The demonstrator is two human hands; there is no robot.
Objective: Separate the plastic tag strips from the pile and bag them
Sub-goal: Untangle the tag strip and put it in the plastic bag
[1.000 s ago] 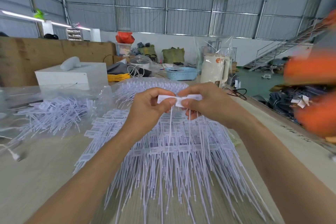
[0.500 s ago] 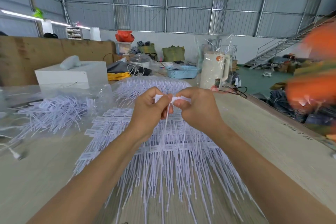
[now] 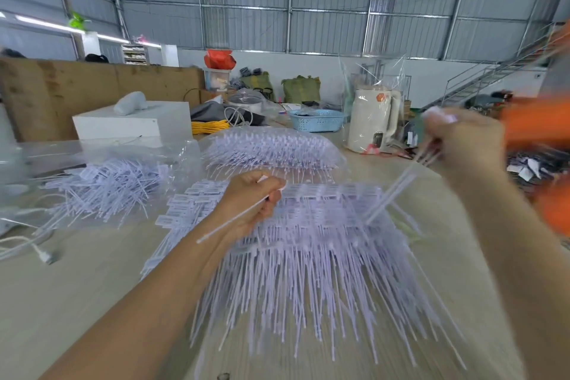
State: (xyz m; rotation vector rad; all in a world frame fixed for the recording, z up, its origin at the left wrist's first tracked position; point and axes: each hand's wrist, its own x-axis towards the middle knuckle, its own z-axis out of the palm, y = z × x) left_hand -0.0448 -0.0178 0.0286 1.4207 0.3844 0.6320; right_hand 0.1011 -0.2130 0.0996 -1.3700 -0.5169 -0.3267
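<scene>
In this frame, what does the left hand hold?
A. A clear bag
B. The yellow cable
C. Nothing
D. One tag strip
D: the left hand is closed on a single tag strip, whose thin tail slants down to the left over the wrist.

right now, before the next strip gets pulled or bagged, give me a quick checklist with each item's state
1. Left hand has a firm hold on one strip: ok, fingers closed around it.
2. Right hand holds the piece it split off: ok, though it is motion-blurred and how many strips it holds cannot be told.
3. The two held pieces are fully apart: ok, the hands are spread wide.
4. Pile ready for more picking: ok, it lies fanned out on the table.
5. Clear bag open to receive strips: cannot tell, its mouth is not visible.
</scene>
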